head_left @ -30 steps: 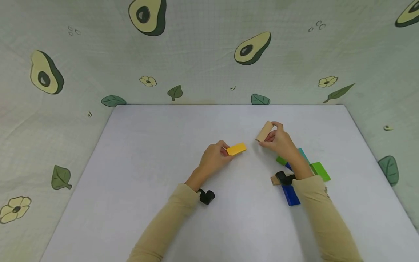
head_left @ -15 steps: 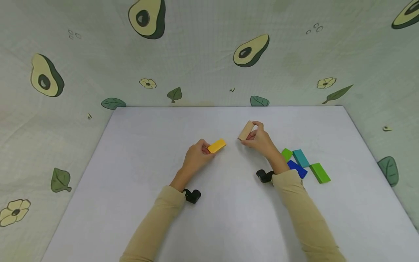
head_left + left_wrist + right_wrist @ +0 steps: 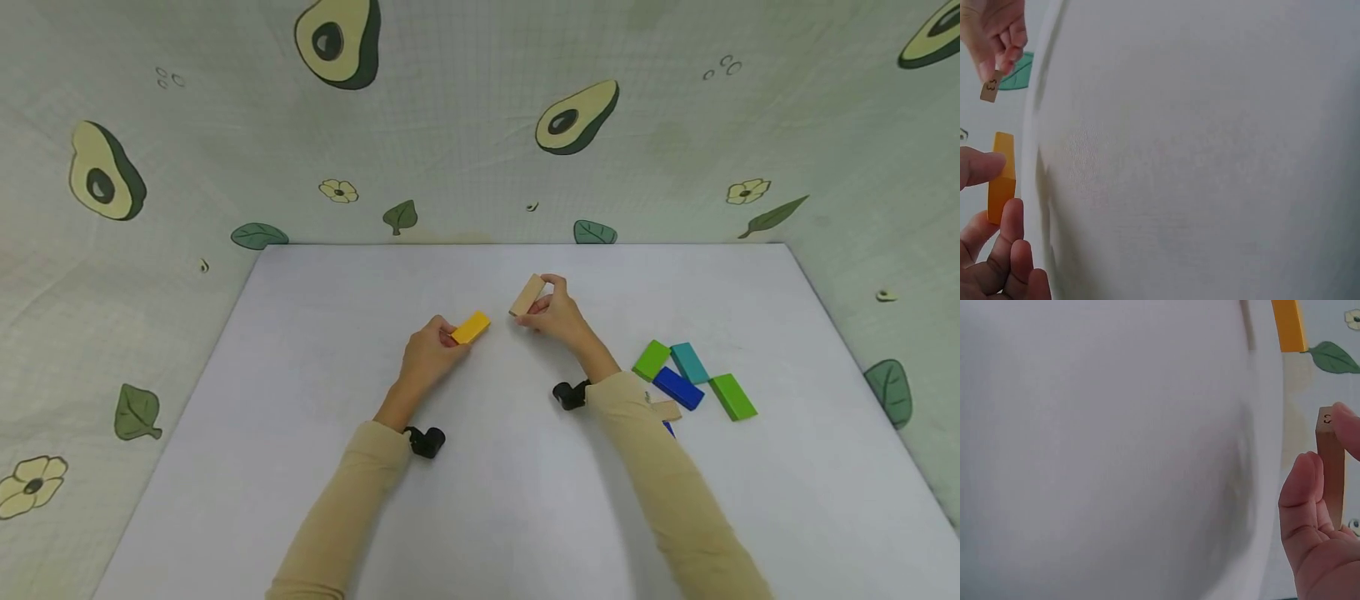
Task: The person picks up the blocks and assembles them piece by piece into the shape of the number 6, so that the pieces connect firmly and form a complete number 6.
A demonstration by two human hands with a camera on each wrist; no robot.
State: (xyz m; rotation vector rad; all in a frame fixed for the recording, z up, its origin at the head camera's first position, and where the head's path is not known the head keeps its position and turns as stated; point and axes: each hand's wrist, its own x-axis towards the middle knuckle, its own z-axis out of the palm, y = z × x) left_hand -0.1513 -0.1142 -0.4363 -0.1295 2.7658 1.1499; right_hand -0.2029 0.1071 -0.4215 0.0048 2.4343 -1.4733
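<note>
Between thumb and fingers, my left hand (image 3: 429,357) pinches a yellow wooden block (image 3: 471,327), raised above the white table. My right hand (image 3: 558,317) holds a plain wooden block (image 3: 527,295) by its ends, a short gap to the right of the yellow one. In the left wrist view the yellow block (image 3: 1002,178) sits between thumb and fingertips, and dark marks show on the end of the plain block (image 3: 990,86). The right wrist view has the plain block (image 3: 1331,469) upright in my fingers, with part of the yellow block (image 3: 1289,325) above.
On the table (image 3: 300,333) at the right lie a green block (image 3: 651,360), a teal block (image 3: 689,362), a blue block (image 3: 678,388) and another green block (image 3: 733,397). A plain block (image 3: 666,410) is partly covered by my right sleeve (image 3: 667,475). An avocado-print cloth (image 3: 465,100) hangs behind.
Both hands have moved left across the table with their blocks, the right hand further, so the two blocks are closer together. More of the loose blocks at the right now show.
</note>
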